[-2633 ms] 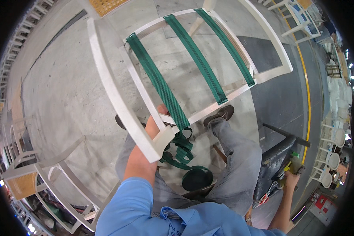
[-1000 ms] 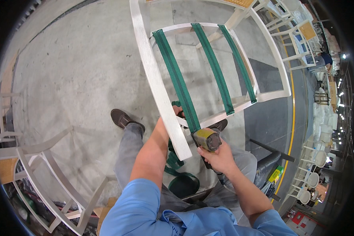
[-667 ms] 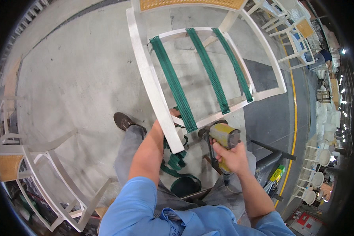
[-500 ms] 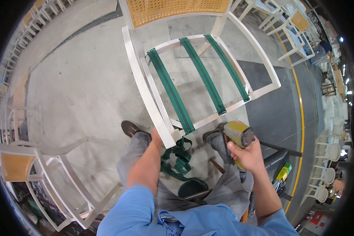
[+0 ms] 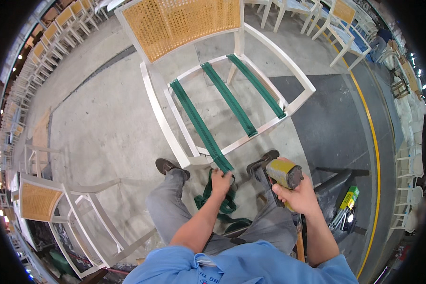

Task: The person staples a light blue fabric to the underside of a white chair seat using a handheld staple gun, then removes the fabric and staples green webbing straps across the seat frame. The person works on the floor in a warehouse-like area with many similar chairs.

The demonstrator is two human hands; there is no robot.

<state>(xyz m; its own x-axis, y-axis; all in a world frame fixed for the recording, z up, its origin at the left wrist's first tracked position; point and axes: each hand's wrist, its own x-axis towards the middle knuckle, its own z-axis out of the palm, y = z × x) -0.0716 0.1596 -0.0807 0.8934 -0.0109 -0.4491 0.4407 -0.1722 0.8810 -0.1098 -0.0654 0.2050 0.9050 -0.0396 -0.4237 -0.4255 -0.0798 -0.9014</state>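
A white armchair frame [image 5: 190, 147] with a woven cane back [image 5: 184, 28] stands in front of me. Three green webbing straps [image 5: 227, 100] run from back to front across its open seat. My left hand [image 5: 221, 182] is closed on the loose end of the leftmost webbing strap [image 5: 194, 120], just past the front rail. More green webbing [image 5: 206, 199] hangs in loops beneath that hand, between my legs. My right hand [image 5: 298, 196] grips a worn yellow staple gun [image 5: 284, 173], held right of the strap and apart from the chair.
A second cane-backed chair frame [image 5: 40, 199] stands at the lower left. To my right, a dark bench [image 5: 333, 184] carries a green-and-yellow box [image 5: 349, 198]. Rows of chairs [image 5: 71, 23] line the far left, and more chairs [image 5: 348, 35] stand far right beyond a yellow floor line [image 5: 375, 142].
My left hand has moved right from the chair's front left corner to the webbing end. The chair sits farther left in view. The staple gun stays in my right hand.
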